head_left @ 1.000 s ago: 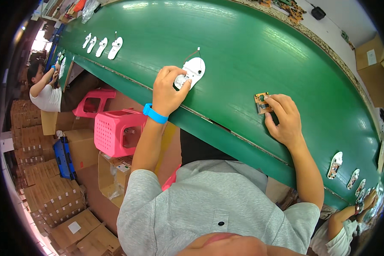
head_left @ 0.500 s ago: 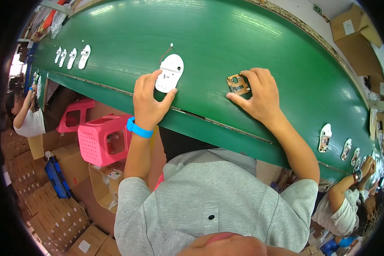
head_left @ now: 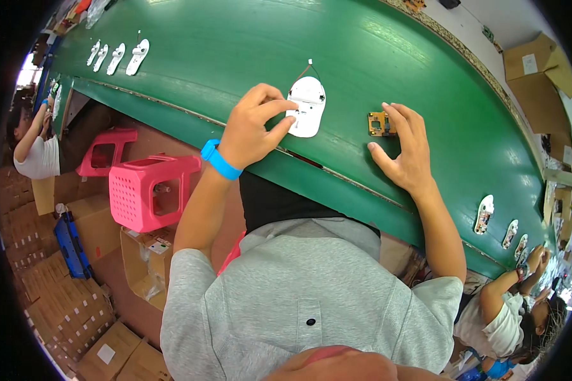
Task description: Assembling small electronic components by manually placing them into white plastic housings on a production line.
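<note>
A white oval plastic housing (head_left: 307, 120) lies on the green work surface in front of me, its thin wires and small white connector trailing off the far end. My left hand (head_left: 253, 127) is at the housing's left edge, thumb and index finger apart with their tips over its rim. To the right rests a small yellowish-brown circuit board (head_left: 377, 124) with a dark component on it. Around the board's right side, my right hand (head_left: 405, 146) has its fingers apart. Its index fingertip is by the board's far right corner, and the thumb is off the near edge.
Several similar housings (head_left: 138, 57) stand in a row at far left. More housings (head_left: 484, 214), fitted with boards, sit at right near a co-worker (head_left: 502, 305). Another person (head_left: 38, 140) is at far left. Pink stools (head_left: 133, 197) and cartons (head_left: 95, 305) occupy the floor.
The housing has come rightward, nearer the board, and my left fingers have loosened from around it. The board has turned a little, and my right fingers have spread. The whole view has shifted slightly.
</note>
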Motion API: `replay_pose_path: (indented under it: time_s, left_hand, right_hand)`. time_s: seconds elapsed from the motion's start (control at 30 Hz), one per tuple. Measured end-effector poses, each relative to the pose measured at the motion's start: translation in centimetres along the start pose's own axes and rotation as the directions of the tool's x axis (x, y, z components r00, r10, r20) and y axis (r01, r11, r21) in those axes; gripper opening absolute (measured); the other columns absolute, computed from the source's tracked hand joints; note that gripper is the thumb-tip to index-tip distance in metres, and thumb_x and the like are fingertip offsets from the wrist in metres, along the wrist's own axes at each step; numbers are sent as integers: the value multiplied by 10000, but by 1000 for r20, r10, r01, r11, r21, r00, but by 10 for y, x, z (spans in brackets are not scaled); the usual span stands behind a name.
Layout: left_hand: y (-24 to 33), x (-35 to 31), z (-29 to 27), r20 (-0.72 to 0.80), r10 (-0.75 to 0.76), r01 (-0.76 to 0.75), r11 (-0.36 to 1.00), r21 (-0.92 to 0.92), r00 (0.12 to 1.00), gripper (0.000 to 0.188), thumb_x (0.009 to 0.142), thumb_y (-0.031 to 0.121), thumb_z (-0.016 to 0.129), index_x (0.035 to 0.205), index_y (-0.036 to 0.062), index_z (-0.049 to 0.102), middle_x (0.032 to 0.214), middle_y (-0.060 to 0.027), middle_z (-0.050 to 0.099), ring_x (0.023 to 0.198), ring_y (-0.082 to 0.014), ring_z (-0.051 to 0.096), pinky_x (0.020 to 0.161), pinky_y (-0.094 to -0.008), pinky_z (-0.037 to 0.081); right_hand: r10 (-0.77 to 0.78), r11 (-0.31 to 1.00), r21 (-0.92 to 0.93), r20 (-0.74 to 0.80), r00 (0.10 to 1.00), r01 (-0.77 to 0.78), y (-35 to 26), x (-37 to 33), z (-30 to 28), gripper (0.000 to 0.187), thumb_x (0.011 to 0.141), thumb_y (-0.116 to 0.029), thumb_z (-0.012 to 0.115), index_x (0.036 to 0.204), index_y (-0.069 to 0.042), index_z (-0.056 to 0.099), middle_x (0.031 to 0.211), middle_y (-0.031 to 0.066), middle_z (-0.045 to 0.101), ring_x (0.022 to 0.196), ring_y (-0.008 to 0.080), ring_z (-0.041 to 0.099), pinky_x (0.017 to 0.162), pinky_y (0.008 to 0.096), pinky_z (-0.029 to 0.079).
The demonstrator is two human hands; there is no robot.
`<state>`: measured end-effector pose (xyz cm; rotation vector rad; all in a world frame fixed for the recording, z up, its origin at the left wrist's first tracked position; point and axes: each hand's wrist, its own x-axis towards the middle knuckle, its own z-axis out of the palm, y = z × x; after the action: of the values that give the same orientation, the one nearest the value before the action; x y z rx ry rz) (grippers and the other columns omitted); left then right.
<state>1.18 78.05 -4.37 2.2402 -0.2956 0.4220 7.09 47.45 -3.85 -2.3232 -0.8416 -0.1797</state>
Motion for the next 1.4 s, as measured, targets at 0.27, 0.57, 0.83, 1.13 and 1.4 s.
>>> replay_pose_path:
  time_s: [0.27, 0.57, 0.83, 1.13, 1.4]
  left_hand:
    - [-10, 3, 12, 2, 39, -39, 999, 23, 999, 192, 794, -4, 746, 983, 20, 764, 980, -56, 585, 753, -149, 542, 650, -265, 448]
    - [24, 6, 3, -105, 7, 9, 989, 146, 994, 101, 796, 122, 753, 832, 35, 718, 792, -56, 583, 636, -194, 517, 580, -298, 441]
    - [35, 13, 22, 193, -175, 29, 808, 589, 965, 231, 858, 247, 660, 697, 81, 647, 582, -100, 619, 431, -310, 515, 431, -395, 421]
    - [41, 17, 30, 257, -100, -85, 778, 622, 961, 296, 916, 250, 632, 681, 76, 587, 585, -127, 625, 463, -352, 546, 450, -448, 425]
    - [49, 16, 24, 275, -152, -69, 754, 653, 949, 300, 914, 285, 650, 700, 83, 591, 581, -123, 619, 468, -353, 555, 467, -453, 440]
  right_hand:
    - [-57, 998, -26, -49, 997, 56, 3, 3, 4, 636, 753, -175, 765, 1345, -38, 576, 1305, 142, 571, 1133, 307, 560, 982, 396, 477]
    - [-41, 999, -28, -60, 997, 39, 2, 1, 2, 640, 752, -162, 762, 1351, -39, 571, 1304, 142, 578, 1126, 307, 564, 983, 395, 477]
    - [-65, 998, -3, -66, 996, 65, 5, -3, 0, 646, 755, -156, 750, 1361, -35, 563, 1314, 142, 576, 1132, 308, 564, 988, 396, 474]
    - [-88, 996, 4, -19, 996, 88, 2, -3, -5, 640, 758, -144, 734, 1364, -32, 560, 1319, 145, 571, 1144, 315, 561, 998, 398, 471]
    - [-94, 996, -6, -63, 994, 93, 3, -3, -5, 595, 755, -145, 735, 1317, -27, 579, 1259, 137, 593, 1081, 309, 570, 943, 391, 481]
